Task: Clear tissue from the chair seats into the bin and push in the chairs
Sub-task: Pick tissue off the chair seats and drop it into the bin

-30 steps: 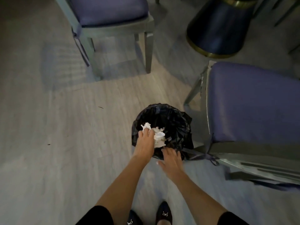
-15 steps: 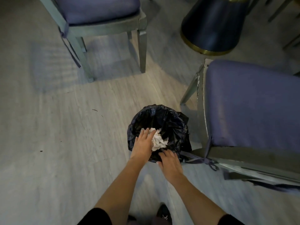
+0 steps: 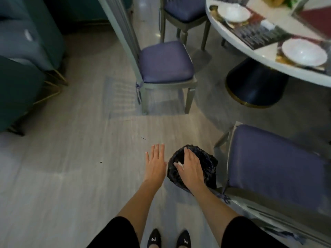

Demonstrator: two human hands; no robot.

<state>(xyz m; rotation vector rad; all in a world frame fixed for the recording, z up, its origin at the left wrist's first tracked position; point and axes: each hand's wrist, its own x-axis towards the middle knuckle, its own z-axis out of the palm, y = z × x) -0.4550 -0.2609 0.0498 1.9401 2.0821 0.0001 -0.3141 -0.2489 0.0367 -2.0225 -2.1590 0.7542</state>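
A small bin lined with a black bag [image 3: 207, 163] stands on the floor beside the near chair. White tissue [image 3: 179, 165] shows inside it, mostly hidden by my right hand [image 3: 190, 168], which hovers flat over the bin's mouth with fingers spread. My left hand [image 3: 155, 162] is flat and open over the floor, just left of the bin, holding nothing. The near chair [image 3: 275, 165] at the right has a purple seat with nothing on it. A second purple-seated chair [image 3: 164, 63] stands further ahead, its seat bare and pulled back from the table.
A round white table [image 3: 250, 43] with white bowls and placemats sits at the upper right on a dark pedestal base [image 3: 254, 86]. A third chair [image 3: 184, 9] is tucked at its far side. Teal armchairs [image 3: 21, 68] fill the left.
My left hand has come out of the bin, empty, to its left. My right hand has moved over the bin's mouth. The view has risen, showing the table and more chairs.
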